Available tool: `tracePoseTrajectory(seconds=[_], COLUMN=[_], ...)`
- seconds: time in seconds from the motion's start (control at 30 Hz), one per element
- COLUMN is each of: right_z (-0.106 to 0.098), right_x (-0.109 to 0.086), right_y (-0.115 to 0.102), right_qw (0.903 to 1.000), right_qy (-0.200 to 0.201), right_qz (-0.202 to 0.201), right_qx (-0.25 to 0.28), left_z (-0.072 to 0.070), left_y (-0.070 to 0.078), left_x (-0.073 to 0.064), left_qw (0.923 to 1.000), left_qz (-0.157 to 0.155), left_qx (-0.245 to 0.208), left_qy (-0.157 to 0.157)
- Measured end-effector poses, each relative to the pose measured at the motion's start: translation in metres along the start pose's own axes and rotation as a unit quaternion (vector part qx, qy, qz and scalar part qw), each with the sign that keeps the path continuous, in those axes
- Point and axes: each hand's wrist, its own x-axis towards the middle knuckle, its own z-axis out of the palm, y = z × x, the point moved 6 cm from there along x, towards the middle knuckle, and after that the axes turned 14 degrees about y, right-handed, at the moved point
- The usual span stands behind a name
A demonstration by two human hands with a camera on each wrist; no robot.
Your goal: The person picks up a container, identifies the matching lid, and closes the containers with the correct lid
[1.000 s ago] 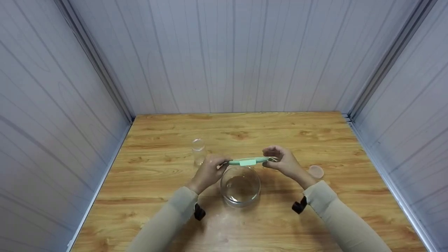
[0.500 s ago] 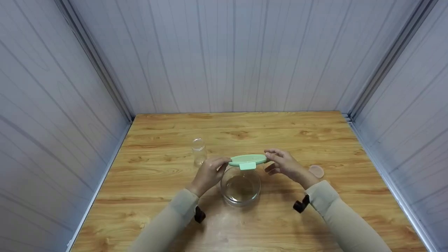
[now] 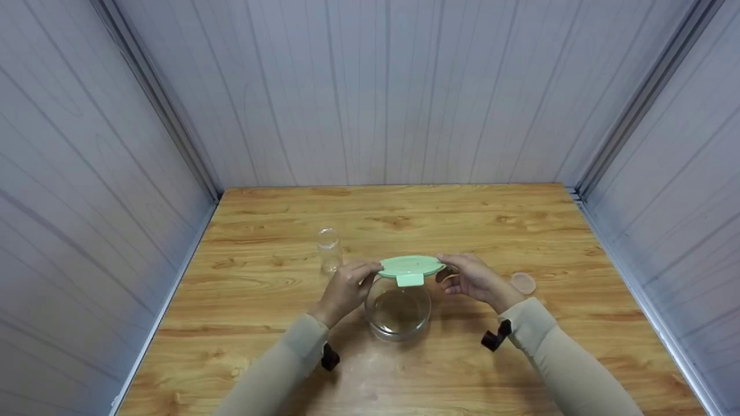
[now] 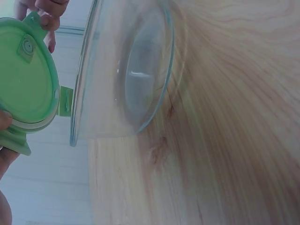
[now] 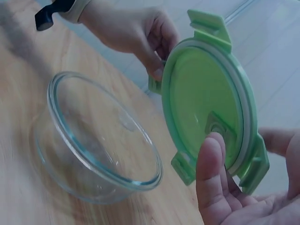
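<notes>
A round green container lid (image 3: 409, 267) with flap clips is held up over the far side of a round clear glass bowl (image 3: 398, 309) on the table. My left hand (image 3: 348, 286) pinches the lid's left edge, thumb against its rim. On the opposite edge my right hand (image 3: 471, 277) grips the lid; in the right wrist view a fingertip (image 5: 211, 154) lies against the underside by the small round vent. A pale seal runs around the rim of the lid (image 5: 201, 103). The left wrist view shows the lid beside the bowl's rim (image 4: 77, 108), one clip overlapping it.
Behind my left hand stands a clear glass jar (image 3: 329, 251). A small round translucent disc (image 3: 523, 283) lies on the wooden table (image 3: 462, 214) to the right of my right hand. Pale panel walls (image 3: 387, 92) enclose the table at the back and sides.
The lid has tipped from nearly edge-on so more of its top faces the head camera. My right fingers have shifted their hold on its right edge. Bowl and jar stay put.
</notes>
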Motion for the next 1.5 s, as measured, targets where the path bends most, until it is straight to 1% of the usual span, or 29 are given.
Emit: tracePoseTrajectory(seconds=[0.13,0.3,0.47,0.53,0.6,0.67,0.73,0.8,0.9,1.0,1.1,1.27,1.37,1.5], right_z=[0.0,-0.001,-0.002,-0.002,-0.003,-0.004,-0.004,-0.005,-0.006,-0.007,-0.009,-0.011,-0.01,-0.008], right_x=[0.0,0.001,0.001,0.001,0.001,0.001,0.002,0.001,0.0,-0.001,-0.001,-0.001,0.0,-0.001], right_y=[0.002,0.003,0.004,0.004,0.004,0.004,0.004,0.003,0.002,0.001,0.001,0.003,0.004,0.005], right_qw=[0.9993,0.9985,0.9979,0.998,0.9982,0.9986,0.9989,0.999,0.999,0.9989,0.9986,0.9986,0.9988,0.999], right_qy=[0.016,0.02,0.025,0.025,0.026,0.026,0.026,0.025,0.023,0.02,0.016,0.023,0.024,0.018], right_qz=[0.02,0.02,0.025,0.025,0.022,0.016,0.006,-0.004,-0.017,-0.027,-0.035,-0.035,-0.035,-0.038], right_qx=[0.028,0.046,0.055,0.052,0.049,0.043,0.039,0.037,0.035,0.034,0.037,0.032,0.023,0.014], left_z=[0.001,0.002,0.003,0.003,0.002,0.002,0.002,0.002,0.003,0.004,0.005,0.005,0.006,0.008], left_y=[0.001,0.002,0.0,0.0,-0.001,-0.003,-0.005,-0.008,-0.012,-0.016,-0.019,-0.023,-0.026,-0.031], left_x=[-0.003,-0.006,-0.007,-0.006,-0.004,-0.003,-0.002,-0.002,-0.004,-0.007,-0.011,-0.014,-0.015,-0.015], left_qw=[0.9999,0.9995,0.9993,0.9991,0.9989,0.998,0.9956,0.9909,0.9815,0.9713,0.961,0.9416,0.9299,0.9165], left_qz=[0.013,0.03,0.029,0.02,0.005,-0.02,-0.053,-0.089,-0.134,-0.169,-0.2,-0.256,-0.295,-0.341], left_qx=[-0.002,0.001,-0.015,-0.024,-0.03,-0.035,-0.039,-0.044,-0.054,-0.068,-0.083,-0.113,-0.12,-0.114], left_qy=[-0.002,-0.006,-0.02,-0.027,-0.037,-0.049,-0.067,-0.09,-0.125,-0.153,-0.172,-0.187,-0.184,-0.176])
